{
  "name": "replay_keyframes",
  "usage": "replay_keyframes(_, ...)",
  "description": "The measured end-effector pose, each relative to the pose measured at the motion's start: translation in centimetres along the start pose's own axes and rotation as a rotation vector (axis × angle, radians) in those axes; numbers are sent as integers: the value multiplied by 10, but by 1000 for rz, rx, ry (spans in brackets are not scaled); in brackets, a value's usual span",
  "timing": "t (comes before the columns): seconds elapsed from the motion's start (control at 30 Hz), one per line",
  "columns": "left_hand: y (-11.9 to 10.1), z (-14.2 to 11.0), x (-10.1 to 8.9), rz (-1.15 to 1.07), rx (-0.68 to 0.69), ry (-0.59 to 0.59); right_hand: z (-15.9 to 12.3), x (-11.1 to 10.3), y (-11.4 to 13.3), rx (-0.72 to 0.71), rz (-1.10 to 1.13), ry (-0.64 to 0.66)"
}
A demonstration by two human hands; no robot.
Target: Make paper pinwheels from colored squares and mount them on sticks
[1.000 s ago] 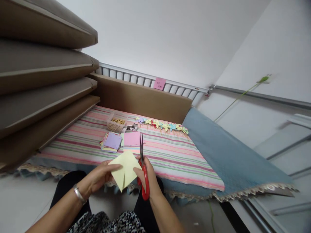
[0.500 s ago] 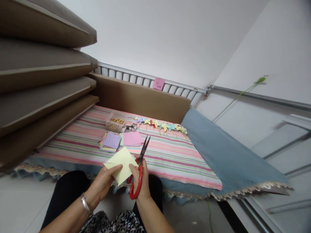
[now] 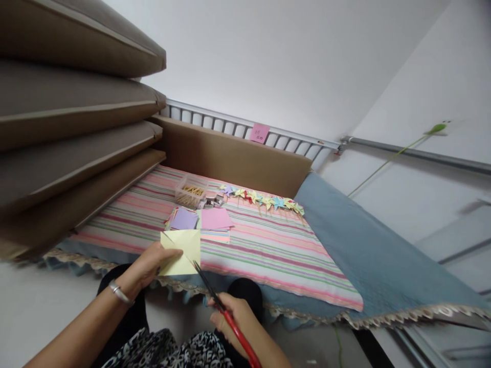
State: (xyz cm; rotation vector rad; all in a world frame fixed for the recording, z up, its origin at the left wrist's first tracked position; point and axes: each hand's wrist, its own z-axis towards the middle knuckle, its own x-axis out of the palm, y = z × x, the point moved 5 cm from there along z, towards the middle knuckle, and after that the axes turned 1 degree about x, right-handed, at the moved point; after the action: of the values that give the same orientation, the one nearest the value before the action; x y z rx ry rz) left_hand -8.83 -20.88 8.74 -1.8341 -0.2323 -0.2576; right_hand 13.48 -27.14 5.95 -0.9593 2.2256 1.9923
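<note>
Sheet: our yellow sheet (image 3: 186, 243) is up in the air on our side of the box (image 3: 192, 181). Half a second ago it stood as a diamond between both hands; now we have it turned square-on, a slit showing at its far left corner.
Left hand: our left hand (image 3: 149, 266) alone pinches the sheet at its left side, thumb on top; the fingers beneath are mostly hidden.
Right hand: our right hand (image 3: 242, 313) has come off the paper and is closed round the scissors' grips.
Scissors: a moment ago our scissors (image 3: 240, 335) pointed up and away; now their tips overlap the sheet at the corner nearest our right hand, blades slightly parted. We cannot tell whether paper sits between them.
Meaning: we judge that turning the sheet is done and cutting at this corner is the step in hand. A line runs inward from the tips; crease or cut, we cannot say.
Purple pile: our purple pile (image 3: 183, 221) of squares lies just on the near side of the box, unchanged.
Pink pile: our pink pile (image 3: 217, 219) lies nearer to us than the box and to its right.
Silvery bits: our silvery bits (image 3: 210, 202) lie just right of the box.
Pinwheels: our pinwheels (image 3: 264, 198) run in a row to the right of the box, also unchanged.
Cloth: our striped cloth (image 3: 276, 245) lies under the box.
</note>
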Motion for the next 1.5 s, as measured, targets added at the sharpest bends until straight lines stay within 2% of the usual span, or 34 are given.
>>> replay_keyframes(0.1,1,-1,4,8,-8,52,-3,-4,3,-18,-96,22)
replay_keyframes(0.53,5,-3,12,-8,-43,113,1,-7,12,68,-96,46)
replay_keyframes(0.83,4,-6,13,6,-19,65,2,-5,14,78,-88,27)
replay_keyframes(1.23,4,-7,15,30,-22,90,1,-5,17,57,-93,17)
replay_keyframes(1.5,3,-4,16,69,-41,20,-3,-10,23,4,-197,42)
